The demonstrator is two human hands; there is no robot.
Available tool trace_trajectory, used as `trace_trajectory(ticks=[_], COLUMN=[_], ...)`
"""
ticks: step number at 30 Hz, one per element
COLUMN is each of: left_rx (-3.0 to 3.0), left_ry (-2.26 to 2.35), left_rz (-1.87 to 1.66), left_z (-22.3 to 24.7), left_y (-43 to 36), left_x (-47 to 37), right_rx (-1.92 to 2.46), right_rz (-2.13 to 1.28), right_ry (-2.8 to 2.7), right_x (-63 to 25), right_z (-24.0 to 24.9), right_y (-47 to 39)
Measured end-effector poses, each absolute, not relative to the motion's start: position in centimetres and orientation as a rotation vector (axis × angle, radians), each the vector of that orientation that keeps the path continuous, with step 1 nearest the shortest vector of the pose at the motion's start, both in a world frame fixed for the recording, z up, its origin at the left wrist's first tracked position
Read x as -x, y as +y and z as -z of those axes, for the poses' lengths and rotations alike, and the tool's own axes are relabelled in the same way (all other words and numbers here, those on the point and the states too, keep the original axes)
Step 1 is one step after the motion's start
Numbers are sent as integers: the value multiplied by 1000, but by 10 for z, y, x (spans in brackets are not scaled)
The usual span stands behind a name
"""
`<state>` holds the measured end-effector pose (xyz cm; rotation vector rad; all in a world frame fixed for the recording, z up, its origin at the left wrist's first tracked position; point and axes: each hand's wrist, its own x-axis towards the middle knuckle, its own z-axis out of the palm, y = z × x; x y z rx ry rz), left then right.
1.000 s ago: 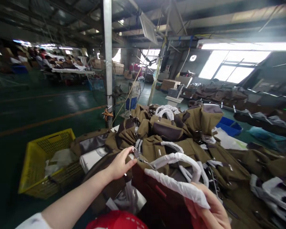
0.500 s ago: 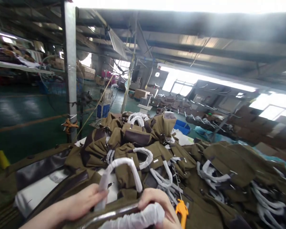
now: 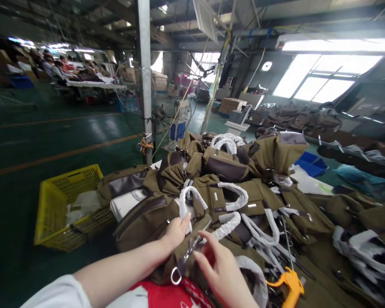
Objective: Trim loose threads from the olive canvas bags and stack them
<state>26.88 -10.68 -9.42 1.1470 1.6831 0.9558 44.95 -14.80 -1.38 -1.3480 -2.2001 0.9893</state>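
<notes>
An olive canvas bag (image 3: 162, 267) with a metal zipper (image 3: 188, 253) lies right before me. My left hand (image 3: 177, 233) is closed around one of its handles (image 3: 192, 194), which is wrapped in white film. At the zipper's near end, my right hand (image 3: 220, 267) has thumb and forefinger on either side of the metal; the exact part pinched is partly hidden. A dark tab with a silver D-ring (image 3: 176, 276) hangs below. Another wrapped handle (image 3: 227, 226) stands just beyond my right hand.
Similar olive bags (image 3: 227, 167) are heaped across the table. An orange tool (image 3: 290, 286) hangs from a cord at right. On the left floor sits a yellow crate (image 3: 67, 233) with white material inside. A metal post (image 3: 145, 77) rises behind. People sit at a far table (image 3: 96, 84).
The view has swung left and down, bringing the yellow crate fully into sight. My right hand has moved from beside a wrapped handle to the zipper's end. My left hand still grips a wrapped handle.
</notes>
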Motion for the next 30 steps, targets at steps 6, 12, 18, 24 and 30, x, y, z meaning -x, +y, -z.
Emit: trace_trajectory(ticks=[6,12,18,24,30], left_rx=[-1090,-1124,-1168,-1258,-1146], left_ry=[1590,1547,1477,1387,1369], left_rz=[-940,-877,-839,-784,-820], left_z=[110,122,118,120,132], left_y=[-117,-118,-117,-122,-119], left_x=[-278,-286,-290,-294,-295], right_rx=[1322,1400,1432,1578,1455], right_rz=[-993,-924,-935,-809,-969], right_ry=[-2339,-2396,-2266,-2192,-2357], right_x=[-418,-424,-443,-471,-455], right_z=[37,31,34,37,24], right_y=[-158,-160,-126,-95,-140])
